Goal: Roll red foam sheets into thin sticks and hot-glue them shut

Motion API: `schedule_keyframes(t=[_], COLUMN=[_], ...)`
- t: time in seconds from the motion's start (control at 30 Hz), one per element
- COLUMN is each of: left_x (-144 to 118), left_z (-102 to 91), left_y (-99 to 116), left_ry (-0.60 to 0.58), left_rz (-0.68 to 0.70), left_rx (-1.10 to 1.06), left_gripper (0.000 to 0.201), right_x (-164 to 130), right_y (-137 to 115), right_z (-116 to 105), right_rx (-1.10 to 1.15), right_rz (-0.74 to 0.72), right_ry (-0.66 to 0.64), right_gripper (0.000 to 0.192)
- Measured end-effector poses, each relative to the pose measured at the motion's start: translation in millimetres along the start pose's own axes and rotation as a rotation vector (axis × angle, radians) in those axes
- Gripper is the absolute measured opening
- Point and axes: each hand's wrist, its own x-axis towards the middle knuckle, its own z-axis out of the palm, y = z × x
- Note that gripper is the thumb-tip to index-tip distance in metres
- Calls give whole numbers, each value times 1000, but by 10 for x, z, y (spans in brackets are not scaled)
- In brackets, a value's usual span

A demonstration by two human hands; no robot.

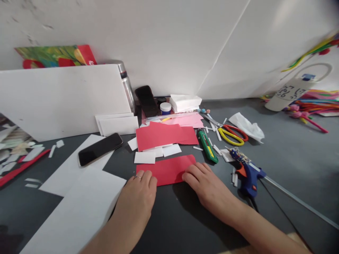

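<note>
A strip of red paper (168, 171) lies before me, its front edge raised slightly off the dark table. My left hand (140, 190) grips its left end, fingers curled over the edge, a ring on one finger. At the right end my right hand (202, 181) holds the same strip with bent fingers; both thumbs are mostly hidden. Just behind lie small white paper rectangles (144, 157) and more red paper pieces (159, 135), overlapping. Beside my left arm are large white sheets (87, 197) with a black phone (100, 149) on top.
Right of my hands lie a green cutter knife (208, 146), scissors (233, 135) and a blue glue gun (249, 178) with a long glue stick. A white board (63, 102) leans at the back left near a steel flask (128, 86). A white bottle (290, 92) stands back right.
</note>
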Motion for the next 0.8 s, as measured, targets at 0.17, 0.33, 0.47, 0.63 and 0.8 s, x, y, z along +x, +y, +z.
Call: schedule_keyframes(t=[0.17,0.33,0.47,0.63,0.8], left_x=[2,12,9,-1,-29], left_z=[7,-31,-43,1,34], left_y=[-20,-64,-143,-240,-243], left_ry=[-73,-84,-10,53,72], left_rz=[-24,-93,-119,-54,-3], left_rx=[-138,-265,-405,-585,-578], left_gripper=[31,32,32,31,42], right_x=[-15,-3,17,19,8], right_y=[3,50,108,156,146], right_z=[-29,-42,-47,-32,-17], right_rx=[52,86,192,331,352], right_rz=[15,16,38,51,45], right_ry=[-64,-62,-17,26,62], right_gripper=[37,29,23,22,21])
